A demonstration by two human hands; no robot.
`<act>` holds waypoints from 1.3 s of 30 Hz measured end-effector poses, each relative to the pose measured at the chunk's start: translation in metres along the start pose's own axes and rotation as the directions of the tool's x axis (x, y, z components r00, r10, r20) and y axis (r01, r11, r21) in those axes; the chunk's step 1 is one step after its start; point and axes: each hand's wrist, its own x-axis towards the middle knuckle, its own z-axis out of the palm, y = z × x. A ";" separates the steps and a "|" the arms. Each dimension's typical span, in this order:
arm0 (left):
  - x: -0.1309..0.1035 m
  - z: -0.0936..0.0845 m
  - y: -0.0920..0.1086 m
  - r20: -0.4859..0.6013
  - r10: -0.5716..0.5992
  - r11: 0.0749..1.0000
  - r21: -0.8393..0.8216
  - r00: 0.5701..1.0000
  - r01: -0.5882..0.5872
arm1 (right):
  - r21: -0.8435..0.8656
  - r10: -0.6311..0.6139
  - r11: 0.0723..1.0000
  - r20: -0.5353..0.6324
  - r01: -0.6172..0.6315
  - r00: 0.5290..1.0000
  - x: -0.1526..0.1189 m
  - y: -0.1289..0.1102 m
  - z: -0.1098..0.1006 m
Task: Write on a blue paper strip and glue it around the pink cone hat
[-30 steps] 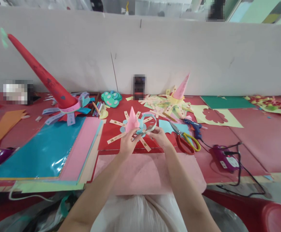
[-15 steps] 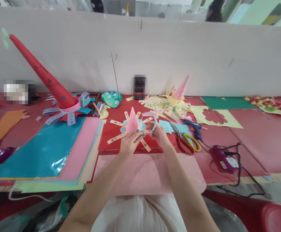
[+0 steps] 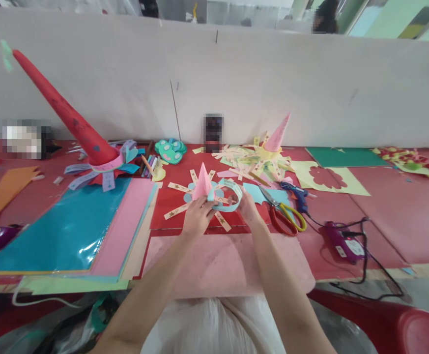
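Observation:
A light blue paper ring (image 3: 229, 208) is held between my two hands above red paper. My left hand (image 3: 198, 215) is closed on the ring's left side, close to a pink paper cone (image 3: 203, 184). On the ring's right side, my right hand (image 3: 246, 205) grips it with bent fingers, partly hidden behind the band. The cone stands upright on pale blue round pieces, with beige star-printed strips (image 3: 176, 211) fanning out around it. Right of my right hand lie scissors (image 3: 287, 216) with red and yellow handles, over light blue paper scraps.
A blue glue gun (image 3: 296, 195) is cabled to a purple power box (image 3: 345, 242) at right. At left stand a tall red cone (image 3: 70, 120) and a stack of coloured sheets (image 3: 59, 231). Paper scraps surround another pink cone (image 3: 277, 133). A white partition (image 3: 126, 73) rises behind.
The light blue band has turned from nearly edge-on to a wider, rounder loop facing up. Both hands have stayed almost in place while holding it.

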 end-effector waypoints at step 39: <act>0.007 -0.004 0.008 0.075 -0.345 0.746 -0.582 0.935 0.322 | -0.158 0.029 0.986 -0.097 -0.044 0.995 -0.011 -0.015 0.003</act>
